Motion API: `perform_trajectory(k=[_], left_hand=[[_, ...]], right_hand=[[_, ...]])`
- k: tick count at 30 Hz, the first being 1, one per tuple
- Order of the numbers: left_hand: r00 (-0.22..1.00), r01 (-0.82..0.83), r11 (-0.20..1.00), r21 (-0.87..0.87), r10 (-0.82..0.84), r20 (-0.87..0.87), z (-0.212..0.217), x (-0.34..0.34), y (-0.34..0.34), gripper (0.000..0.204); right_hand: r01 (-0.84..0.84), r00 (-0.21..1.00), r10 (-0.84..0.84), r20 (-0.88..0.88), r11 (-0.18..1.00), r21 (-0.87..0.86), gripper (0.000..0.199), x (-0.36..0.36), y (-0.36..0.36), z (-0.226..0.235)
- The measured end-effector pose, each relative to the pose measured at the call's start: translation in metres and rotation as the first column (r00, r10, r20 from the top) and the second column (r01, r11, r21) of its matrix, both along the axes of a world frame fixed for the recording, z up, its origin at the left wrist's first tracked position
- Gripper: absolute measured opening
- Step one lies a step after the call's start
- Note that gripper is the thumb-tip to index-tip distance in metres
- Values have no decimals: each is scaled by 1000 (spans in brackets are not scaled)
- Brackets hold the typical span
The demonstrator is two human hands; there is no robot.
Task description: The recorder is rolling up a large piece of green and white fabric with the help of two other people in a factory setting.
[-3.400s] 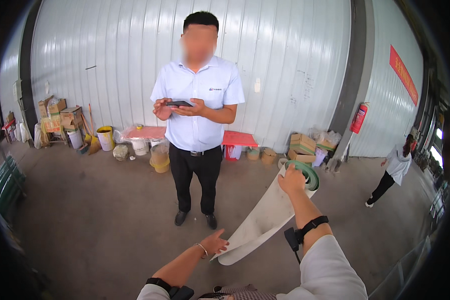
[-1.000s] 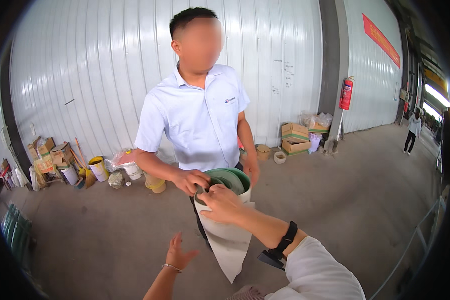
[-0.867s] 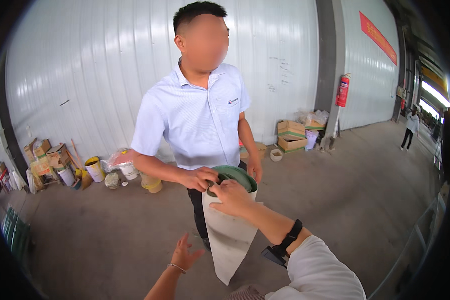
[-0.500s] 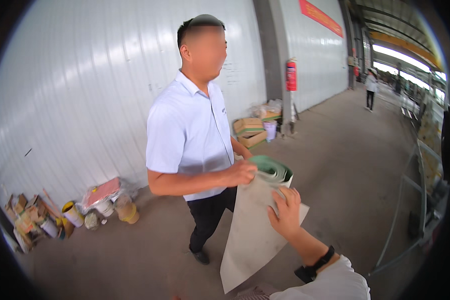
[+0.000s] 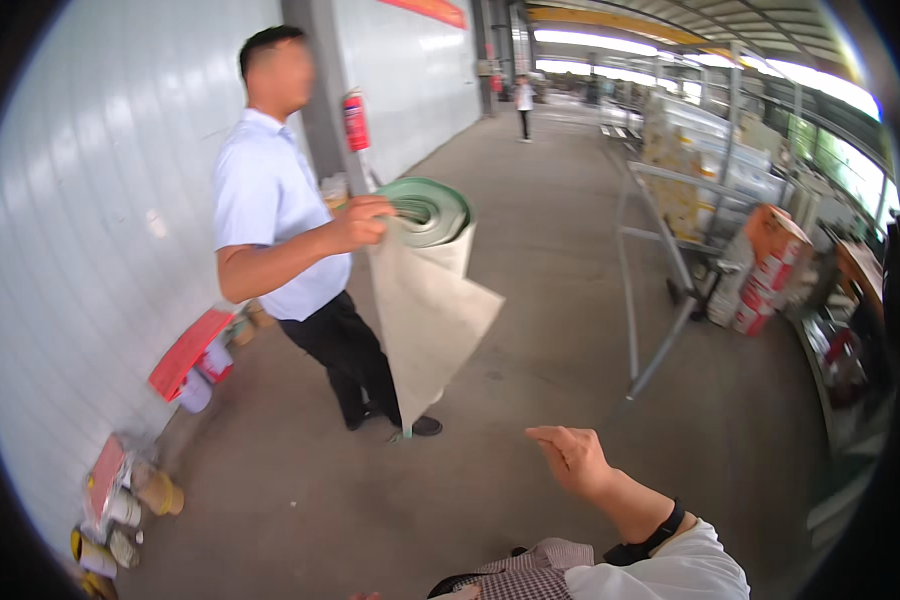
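Note:
My right hand [image 5: 575, 457], with a dark watch [image 5: 655, 535] on its wrist, is raised over the floor. Its fingers stretch out to the left and hold nothing. Ahead and to the left, a co-worker [image 5: 280, 190] in a light blue shirt grips the top edge of a rolled sheet [image 5: 425, 275], green inside and off-white outside. The sheet's loose corner flares to the right, and my hand is apart from it. At the bottom edge shows only a sliver of skin, perhaps my left hand [image 5: 366, 596]; its fingers are hidden.
Along the left wall sit buckets [image 5: 160, 490] and red-covered containers [image 5: 192, 355]. A fire extinguisher [image 5: 356, 122] hangs on a pillar. To the right stand a metal frame [image 5: 660, 235], wrapped stacks and red-and-white bags [image 5: 770, 275]. Another person [image 5: 524, 105] stands far down the aisle.
My right hand has come away from the rolled sheet and is now lower and apart from it. The view has turned right; the co-worker and the sheet appear farther left and farther off.

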State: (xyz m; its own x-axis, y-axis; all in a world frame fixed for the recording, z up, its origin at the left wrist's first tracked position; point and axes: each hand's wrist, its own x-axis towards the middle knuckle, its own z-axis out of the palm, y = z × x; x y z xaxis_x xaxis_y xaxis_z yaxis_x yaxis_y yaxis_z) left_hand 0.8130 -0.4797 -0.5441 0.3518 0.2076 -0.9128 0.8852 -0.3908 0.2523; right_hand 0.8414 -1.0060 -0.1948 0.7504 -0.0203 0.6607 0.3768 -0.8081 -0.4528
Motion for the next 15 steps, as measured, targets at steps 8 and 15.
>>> perform_trajectory(k=[8, 15], left_hand=[[969, 200, 976, 90, -211, 130, -15, 7, -67, 57], [777, 547, 811, 210, -585, 235, -28, -19, -164, 73]], right_hand=[[20, 976, -33, 217, 998, 62, 10, -142, -51, 56], [77, 872, -93, 480, 996, 54, 37, -288, -107, 162]])
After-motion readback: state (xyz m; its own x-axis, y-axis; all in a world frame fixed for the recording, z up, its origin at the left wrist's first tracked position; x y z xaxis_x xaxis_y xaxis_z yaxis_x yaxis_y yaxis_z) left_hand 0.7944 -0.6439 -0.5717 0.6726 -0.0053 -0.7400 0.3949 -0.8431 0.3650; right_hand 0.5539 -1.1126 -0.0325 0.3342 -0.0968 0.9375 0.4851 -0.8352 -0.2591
